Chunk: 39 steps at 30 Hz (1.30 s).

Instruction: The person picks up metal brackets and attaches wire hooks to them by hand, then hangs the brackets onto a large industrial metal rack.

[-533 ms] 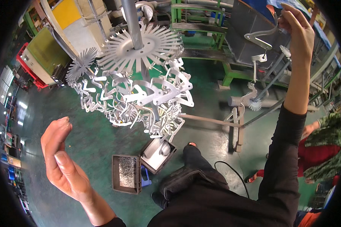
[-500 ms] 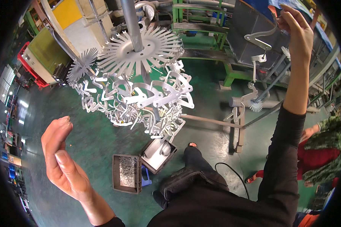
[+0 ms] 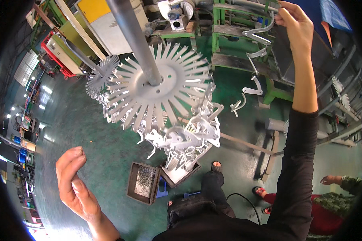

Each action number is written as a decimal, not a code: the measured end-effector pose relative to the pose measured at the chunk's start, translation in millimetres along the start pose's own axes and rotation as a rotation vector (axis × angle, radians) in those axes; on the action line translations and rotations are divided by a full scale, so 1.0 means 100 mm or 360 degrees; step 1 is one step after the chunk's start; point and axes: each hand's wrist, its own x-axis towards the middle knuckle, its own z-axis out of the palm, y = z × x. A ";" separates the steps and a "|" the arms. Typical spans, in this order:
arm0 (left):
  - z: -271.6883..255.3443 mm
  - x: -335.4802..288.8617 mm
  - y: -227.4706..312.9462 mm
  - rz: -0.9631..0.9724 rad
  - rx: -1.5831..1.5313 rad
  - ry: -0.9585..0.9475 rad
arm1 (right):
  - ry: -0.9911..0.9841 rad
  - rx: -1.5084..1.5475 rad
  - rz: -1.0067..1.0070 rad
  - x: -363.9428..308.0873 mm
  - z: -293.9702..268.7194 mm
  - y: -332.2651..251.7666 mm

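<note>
Raised at the upper right, my right hand [image 3: 297, 26] pinches the top of a chain of curved light-grey metal brackets [image 3: 253, 86]. The pieces dangle one below another. My left hand [image 3: 78, 184] is at the lower left, loosely cupped, thumb apart from the fingers and nothing in it. In the middle, a slotted metal disc [image 3: 155, 86] sits around a grey upright pole [image 3: 136, 36]. Many similar brackets [image 3: 181, 138] hang in a cluster below its rim, partly hidden by the disc.
On the green floor stand a dark crate [image 3: 132, 193] of small metal parts and a second crate [image 3: 185, 176] under the hanging brackets. A smaller slotted disc [image 3: 102, 74] is behind at left. Another person's hand [image 3: 330, 180] shows at right; a green bench frame [image 3: 229, 60] stands behind.
My view has shifted, so the disc looks larger and lower. My right hand still holds the bracket chain, which now hangs slanted nearer the disc. My left hand keeps its cupped shape.
</note>
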 end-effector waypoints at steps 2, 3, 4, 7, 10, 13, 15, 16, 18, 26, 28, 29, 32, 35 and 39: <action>0.04 0.01 -0.03 -0.0035 0.0026 0.0022 | -0.0074 0.0154 0.0025 0.12 0.13 0.18; 0.07 0.00 -0.04 -0.0075 0.0041 0.0030 | -0.0102 0.0117 0.0089 0.14 0.23 0.21; 0.10 0.00 -0.06 -0.0115 0.0057 0.0039 | -0.0158 0.0156 0.0097 0.15 0.33 0.25; 0.18 -0.02 -0.09 -0.0214 0.0071 0.0056 | -0.0298 0.0356 0.0206 0.11 0.62 0.37; 0.16 -0.07 -0.11 -0.0275 0.0065 0.0003 | -0.0392 0.0371 0.0198 0.02 0.90 0.58; 0.19 -0.13 -0.13 -0.0358 0.0113 0.0047 | -0.0516 0.0447 0.0329 -0.14 1.18 0.68; 0.21 -0.15 -0.12 -0.0405 0.0177 0.0046 | -0.0534 0.0551 0.0370 -0.23 1.32 0.80; 0.22 -0.15 -0.13 -0.0428 0.0202 0.0044 | -0.0556 0.0583 0.0399 -0.26 1.37 0.85; 0.24 -0.17 -0.14 -0.0455 0.0227 0.0059 | -0.0598 0.0637 0.0468 -0.32 1.48 0.92; 0.36 -0.19 -0.10 -0.0590 0.0307 0.0244 | -0.0832 0.0876 0.0660 -0.60 1.75 1.01; 0.37 -0.19 -0.10 -0.0609 0.0332 0.0242 | -0.0871 0.0941 0.0638 -0.66 1.78 1.02; 0.38 -0.19 -0.10 -0.0618 0.0336 0.0242 | -0.0891 0.0973 0.0629 -0.68 1.80 1.02; 0.35 -0.23 -0.08 -0.0640 0.0338 0.0266 | -0.0968 0.1135 0.0627 -0.77 1.86 0.93; 0.37 -0.23 -0.07 -0.0661 0.0330 0.0279 | -0.1035 0.1277 0.0615 -0.82 1.91 0.93; 0.38 -0.26 -0.05 -0.0693 0.0336 0.0296 | -0.1122 0.1400 0.0652 -0.87 1.96 0.94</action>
